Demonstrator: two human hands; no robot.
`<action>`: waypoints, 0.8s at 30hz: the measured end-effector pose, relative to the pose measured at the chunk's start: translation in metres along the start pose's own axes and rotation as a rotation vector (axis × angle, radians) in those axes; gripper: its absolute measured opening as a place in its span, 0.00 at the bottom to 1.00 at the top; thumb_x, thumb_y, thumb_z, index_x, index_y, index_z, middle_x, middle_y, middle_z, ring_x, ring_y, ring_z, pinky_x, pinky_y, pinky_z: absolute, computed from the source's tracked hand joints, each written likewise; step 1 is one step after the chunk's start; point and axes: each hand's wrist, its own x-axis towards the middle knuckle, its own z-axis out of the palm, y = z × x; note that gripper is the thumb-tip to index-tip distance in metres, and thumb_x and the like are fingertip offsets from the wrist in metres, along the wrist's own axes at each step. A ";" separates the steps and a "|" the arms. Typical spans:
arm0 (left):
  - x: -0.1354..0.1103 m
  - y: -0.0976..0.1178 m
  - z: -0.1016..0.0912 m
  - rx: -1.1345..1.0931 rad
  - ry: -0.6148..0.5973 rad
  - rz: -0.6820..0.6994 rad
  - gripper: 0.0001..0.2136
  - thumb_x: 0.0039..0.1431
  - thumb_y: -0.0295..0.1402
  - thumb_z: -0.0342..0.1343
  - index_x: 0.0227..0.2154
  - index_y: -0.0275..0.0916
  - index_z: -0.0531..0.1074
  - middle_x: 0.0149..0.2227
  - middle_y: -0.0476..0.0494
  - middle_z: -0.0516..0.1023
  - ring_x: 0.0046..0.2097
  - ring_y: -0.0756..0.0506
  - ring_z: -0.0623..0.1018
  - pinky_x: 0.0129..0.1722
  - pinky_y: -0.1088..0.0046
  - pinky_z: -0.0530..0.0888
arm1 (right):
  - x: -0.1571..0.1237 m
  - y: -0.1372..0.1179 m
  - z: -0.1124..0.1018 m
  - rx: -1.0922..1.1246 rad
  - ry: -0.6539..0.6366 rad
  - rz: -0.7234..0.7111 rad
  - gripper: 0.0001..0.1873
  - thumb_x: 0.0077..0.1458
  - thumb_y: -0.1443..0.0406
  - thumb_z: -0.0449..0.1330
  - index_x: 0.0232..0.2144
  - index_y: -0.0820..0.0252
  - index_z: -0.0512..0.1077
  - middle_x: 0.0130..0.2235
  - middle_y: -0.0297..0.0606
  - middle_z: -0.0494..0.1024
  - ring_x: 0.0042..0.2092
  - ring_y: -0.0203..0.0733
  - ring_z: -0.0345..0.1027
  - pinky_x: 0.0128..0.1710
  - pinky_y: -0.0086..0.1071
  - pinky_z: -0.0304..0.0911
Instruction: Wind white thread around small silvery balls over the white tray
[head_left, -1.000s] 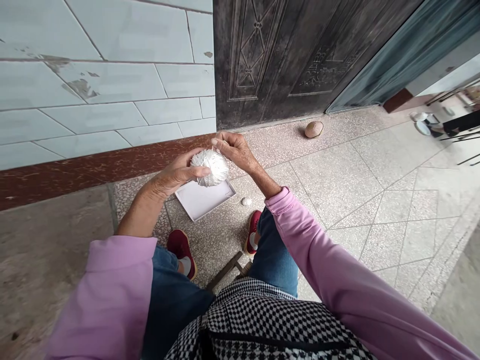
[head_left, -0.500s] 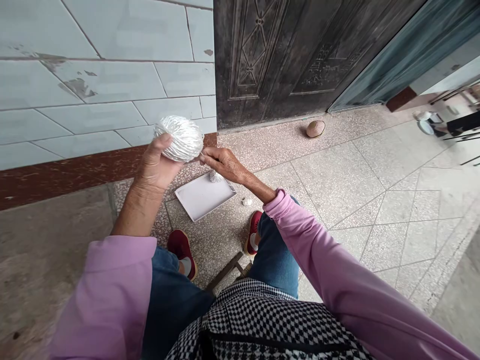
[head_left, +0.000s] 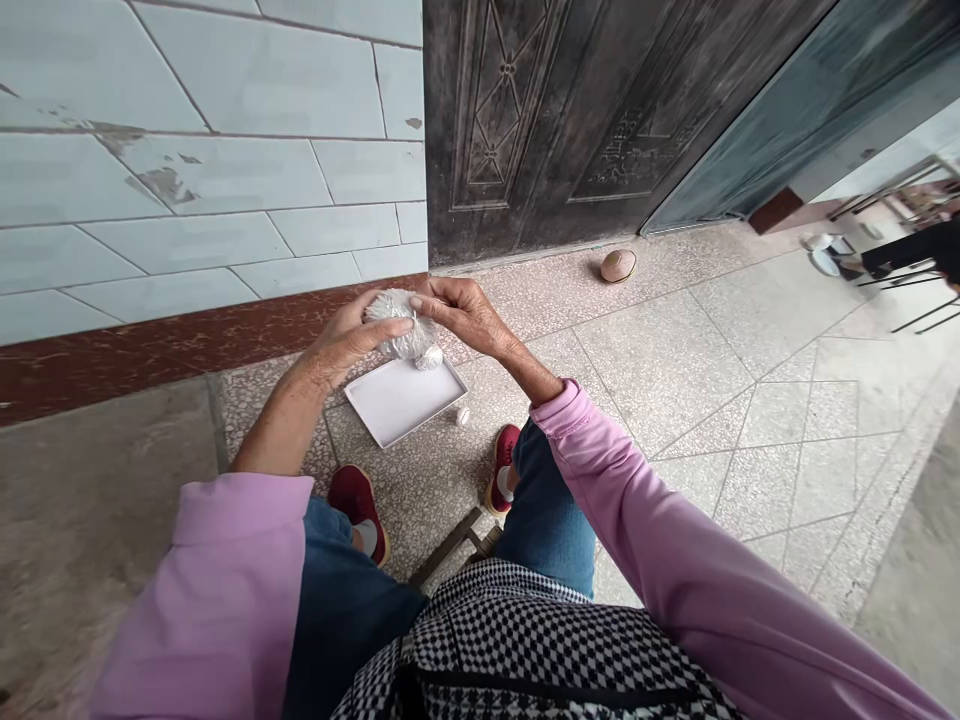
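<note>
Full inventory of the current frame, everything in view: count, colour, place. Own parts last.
White yarn ball: 1, white, in left hand
Smaller ball: 1, white, at tray's far edge
Tray: 1, white, on floor ahead of feet
Small item: 1, white, floor right of tray
Rounded object: 1, pinkish-tan, floor by door
Door: 1, dark, ahead
Tiled wall: 1, pale blue, left of door
Panel: 1, blue-green, right of door
Floor: 1, speckled grey, beneath
Wooden frame: 1, brown, between legs
Background clutter: count unclear, white and black, far right, blurred
Shoes: 2, red, on feet
Jeans: 1 pair, blue, legs
Checked garment: 1, black-white, lap
Sleeves: 2, pinkish-purple, arms
Left hand: 1, bare, holding yarn ball
Right hand: 1, bare, at ball's right
</note>
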 end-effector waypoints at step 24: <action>-0.012 0.003 0.029 -0.197 -0.304 -0.165 0.41 0.56 0.67 0.83 0.61 0.39 0.92 0.53 0.23 0.97 0.64 0.13 0.93 0.65 0.35 0.90 | 0.003 0.000 0.002 0.019 0.232 0.057 0.37 0.84 0.39 0.75 0.31 0.51 0.66 0.31 0.29 0.61 0.38 0.42 0.52 0.41 0.37 0.58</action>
